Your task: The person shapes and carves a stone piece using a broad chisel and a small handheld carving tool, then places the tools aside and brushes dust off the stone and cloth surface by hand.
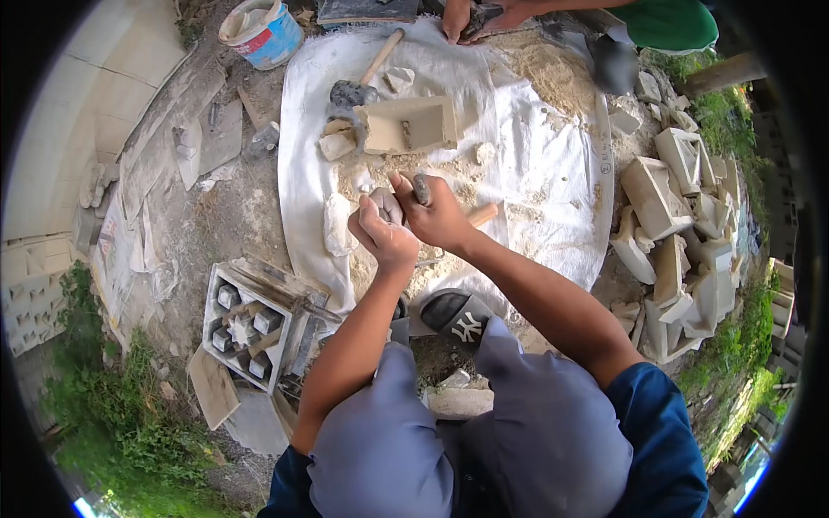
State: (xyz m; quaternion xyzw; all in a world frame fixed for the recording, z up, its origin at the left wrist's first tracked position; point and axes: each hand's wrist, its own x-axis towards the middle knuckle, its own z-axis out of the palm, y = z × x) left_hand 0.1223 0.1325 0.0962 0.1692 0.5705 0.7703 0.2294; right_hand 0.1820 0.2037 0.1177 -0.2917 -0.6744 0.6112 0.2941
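My right hand is closed around a short dark grey rod whose rounded end sticks up above the fist; the rest of it is hidden. Right beside it, my left hand has its dusty fingers curled in, and what they hold, if anything, is hidden. A wooden handle shows by my right wrist, its other end out of sight. Both hands are above a dusty white sheet. Beyond them lies an open pale block box with a chipped rim.
A hammer lies beyond the box. A pale chunk is left of my hands. At left stands a mould frame; at right are piled broken blocks. A bucket and another person's hands are at the far side.
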